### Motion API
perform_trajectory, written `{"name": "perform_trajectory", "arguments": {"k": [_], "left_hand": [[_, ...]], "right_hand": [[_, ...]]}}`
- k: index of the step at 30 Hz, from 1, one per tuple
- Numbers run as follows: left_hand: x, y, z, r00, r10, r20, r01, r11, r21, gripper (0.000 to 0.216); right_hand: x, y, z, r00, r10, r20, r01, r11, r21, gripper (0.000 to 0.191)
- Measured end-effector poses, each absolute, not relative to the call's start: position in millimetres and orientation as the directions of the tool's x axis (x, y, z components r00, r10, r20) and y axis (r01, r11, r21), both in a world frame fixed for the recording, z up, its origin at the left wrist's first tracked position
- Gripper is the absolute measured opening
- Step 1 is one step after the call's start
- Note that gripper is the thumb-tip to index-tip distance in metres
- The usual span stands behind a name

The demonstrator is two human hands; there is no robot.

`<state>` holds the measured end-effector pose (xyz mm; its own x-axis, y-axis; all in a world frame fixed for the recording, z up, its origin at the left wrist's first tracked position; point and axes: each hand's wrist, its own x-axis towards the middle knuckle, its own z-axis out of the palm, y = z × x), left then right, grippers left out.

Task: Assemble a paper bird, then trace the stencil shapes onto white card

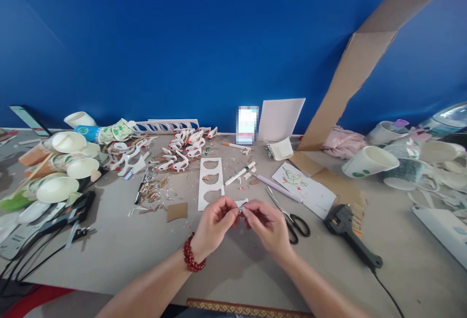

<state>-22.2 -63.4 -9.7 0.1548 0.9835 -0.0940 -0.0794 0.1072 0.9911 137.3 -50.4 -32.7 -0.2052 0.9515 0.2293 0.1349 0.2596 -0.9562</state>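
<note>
My left hand (218,223), with a red bead bracelet (192,255) at the wrist, pinches a small white piece (241,202) between thumb and fingertips. From the other side my right hand (269,225) grips the same piece, so the fingertips of both hands nearly meet. Most of the piece is covered by the fingers; its exact kind is too small to tell. Just beyond my left hand lies a white board with rounded cut-outs (201,189). Scissors with black handles (299,225) rest right beside my right hand.
White bird-shaped cut-outs (180,162) and brown scraps (155,191) lie to the left. Paper cups (58,189) are piled at far left. A black glue gun (352,238) lies right, near a drawing (310,189), a lilac stick-like tool (279,188) and a white pen (240,173).
</note>
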Motion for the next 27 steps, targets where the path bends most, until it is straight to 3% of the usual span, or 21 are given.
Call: {"name": "perform_trajectory", "arguments": {"k": [7, 17, 27], "left_hand": [[-22.1, -63.3, -10.2, 0.138, 0.986, -0.092, -0.06, 0.101, 0.993, 0.024], [-20.1, -62.1, -16.5, 0.136, 0.983, -0.124, -0.149, 0.144, 0.978, 0.026], [-27.9, -57.2, -13.6, 0.257, 0.948, -0.187, -0.232, 0.248, 0.941, 0.033]], "right_hand": [[137.6, -51.5, -32.1, -0.219, 0.935, 0.279, 0.216, 0.325, -0.921, 0.015], [140.0, -49.0, -27.7, -0.334, 0.79, 0.514, 0.352, 0.61, -0.71, 0.011], [145.3, -41.4, -29.4, -0.373, 0.863, 0.34, 0.146, 0.417, -0.897, 0.014]]}}
